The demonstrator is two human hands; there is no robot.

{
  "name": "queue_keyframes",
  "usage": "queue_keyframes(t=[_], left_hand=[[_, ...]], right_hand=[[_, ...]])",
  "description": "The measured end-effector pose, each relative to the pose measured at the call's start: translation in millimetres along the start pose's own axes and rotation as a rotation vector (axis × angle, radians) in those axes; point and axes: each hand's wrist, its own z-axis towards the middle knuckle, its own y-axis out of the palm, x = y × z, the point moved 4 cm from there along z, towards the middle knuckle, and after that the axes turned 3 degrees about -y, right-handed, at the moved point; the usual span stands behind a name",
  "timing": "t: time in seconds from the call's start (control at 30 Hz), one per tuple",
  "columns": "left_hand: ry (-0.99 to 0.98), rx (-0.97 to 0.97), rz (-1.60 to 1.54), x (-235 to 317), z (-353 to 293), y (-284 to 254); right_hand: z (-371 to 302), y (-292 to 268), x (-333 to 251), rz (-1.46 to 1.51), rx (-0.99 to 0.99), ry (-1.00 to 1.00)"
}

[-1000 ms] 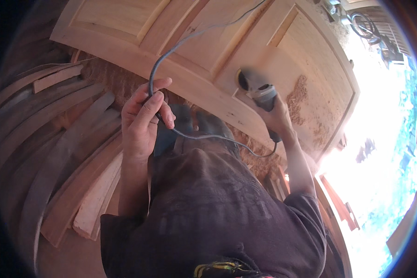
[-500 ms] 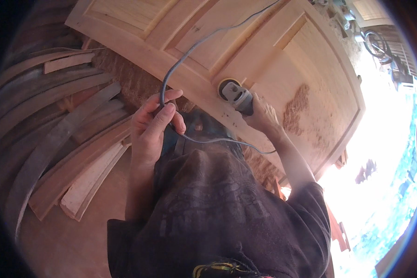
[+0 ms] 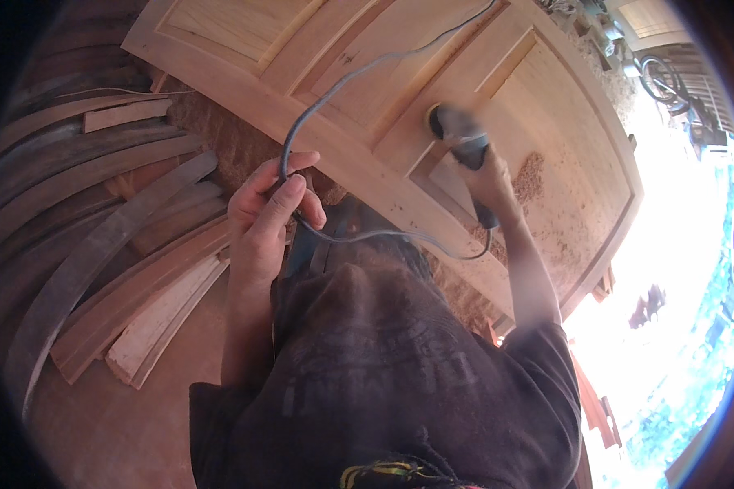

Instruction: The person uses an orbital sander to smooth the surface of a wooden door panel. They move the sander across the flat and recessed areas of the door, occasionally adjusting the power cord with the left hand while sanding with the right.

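My right hand (image 3: 489, 181) is wrapped round the body of a grey and black angle grinder (image 3: 462, 134), blurred by motion. Its round disc (image 3: 437, 120) is over the middle rail of a pale wooden panelled door (image 3: 334, 128); whether it touches the wood I cannot tell. From the tool's rear end a grey power cord (image 3: 375, 235) loops over to my left hand (image 3: 265, 204), which pinches it between thumb and fingers in front of my body. Beyond that hand the cord arcs up across the door. Sawdust (image 3: 532, 178) lies on the door's right-hand panel.
Several stacked wooden boards and strips (image 3: 106, 224) fan out along the left side. Heaped shavings (image 3: 220, 122) cover the ground beside the door's near edge. At the upper right lies a coil of dark hose or cable (image 3: 662, 79). Bright glare fills the right side.
My right hand has moved the grinder up and to the right, from near the door's lower edge onto the middle rail. The left hand stays nearly still with the cord.
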Motion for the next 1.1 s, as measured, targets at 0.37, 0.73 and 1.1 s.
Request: queue_keyframes(t=[0.37, 0.73, 1.1], left_hand=[[-0.001, -0.049, 0.067, 8.9, 12.4, -10.0], [0.1, -0.249, 0.068, 43.2, 63.8, -73.1], [0.039, -0.613, 0.343, 76.0, 151.0, -174.9]], right_hand=[[-33.3, 76.1, -53.2, -0.165, -0.228, -0.054], [-80.8, 40.5, -8.1, 0.344, 0.334, 0.363], [-122.8, 216.2, -176.9, 0.404, 0.419, 0.51]])
